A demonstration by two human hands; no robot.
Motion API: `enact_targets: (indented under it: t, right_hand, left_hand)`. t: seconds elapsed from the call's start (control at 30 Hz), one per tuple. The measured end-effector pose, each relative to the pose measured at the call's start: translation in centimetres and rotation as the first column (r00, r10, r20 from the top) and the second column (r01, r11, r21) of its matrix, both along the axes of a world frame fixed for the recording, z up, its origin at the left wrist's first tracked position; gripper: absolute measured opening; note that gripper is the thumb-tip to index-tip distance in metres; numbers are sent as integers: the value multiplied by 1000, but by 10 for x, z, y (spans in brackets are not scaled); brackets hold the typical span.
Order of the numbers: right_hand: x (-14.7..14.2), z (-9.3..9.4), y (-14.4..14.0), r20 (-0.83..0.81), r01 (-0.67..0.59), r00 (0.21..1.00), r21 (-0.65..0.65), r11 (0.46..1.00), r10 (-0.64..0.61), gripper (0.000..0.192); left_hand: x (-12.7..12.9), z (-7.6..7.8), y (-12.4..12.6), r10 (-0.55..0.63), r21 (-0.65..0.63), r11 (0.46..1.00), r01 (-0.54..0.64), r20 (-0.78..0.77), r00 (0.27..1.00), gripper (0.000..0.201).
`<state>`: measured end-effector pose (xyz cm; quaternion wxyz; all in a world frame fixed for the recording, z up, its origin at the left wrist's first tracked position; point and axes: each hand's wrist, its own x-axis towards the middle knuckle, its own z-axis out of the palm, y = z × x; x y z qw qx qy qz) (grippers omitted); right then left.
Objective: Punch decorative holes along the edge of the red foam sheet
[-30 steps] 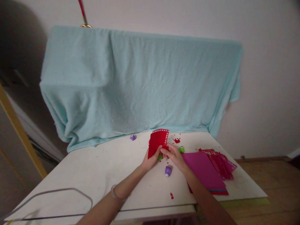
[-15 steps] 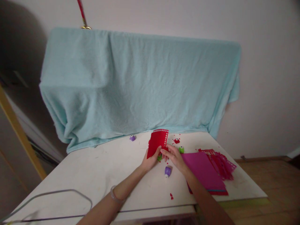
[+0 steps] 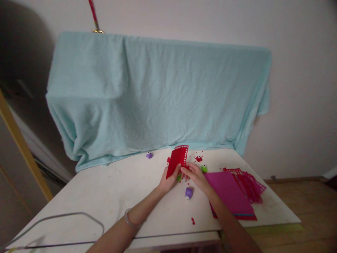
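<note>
My left hand (image 3: 168, 179) grips a sheet of red paper (image 3: 177, 158) by its lower part, thumb on top. A row of small punched holes runs along the paper's top and right edges, and the sheet stands tilted and slightly curved. At its lower right corner my right hand (image 3: 196, 175) is closed, thumb and fingertips pinching the edge. Partly hidden below and between both hands is a green craft punch (image 3: 179, 177). A purple craft punch (image 3: 189, 193) lies just below my hands on the white table (image 3: 118, 189).
Right of my hands are a red punch (image 3: 198, 159), a green punch (image 3: 204, 168), a stack of magenta paper (image 3: 228, 191) and punched scraps (image 3: 252, 188). Another purple punch (image 3: 149, 155) sits at the back. Small red cutouts (image 3: 193, 221) are scattered. A light-blue cloth (image 3: 163, 95) hangs behind.
The red paper has tilted slightly more in my left hand, so it looks narrower. Both hands stay in nearly the same place.
</note>
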<state>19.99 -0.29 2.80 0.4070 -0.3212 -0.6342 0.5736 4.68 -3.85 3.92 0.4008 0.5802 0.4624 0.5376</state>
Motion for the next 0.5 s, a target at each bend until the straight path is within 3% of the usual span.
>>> enact_targets:
  t: [0.2,0.5]
  right_hand:
    - [1,0,2,-17,7,1000,16,1000,-6,36]
    - [1,-3,5,-29,55,998,10,998,-55,36]
  left_hand:
    - [4,-8,6,-58,73,995,61,-43,997,54]
    - [1,-2,3,-56,81,995,61,-68,996,54]
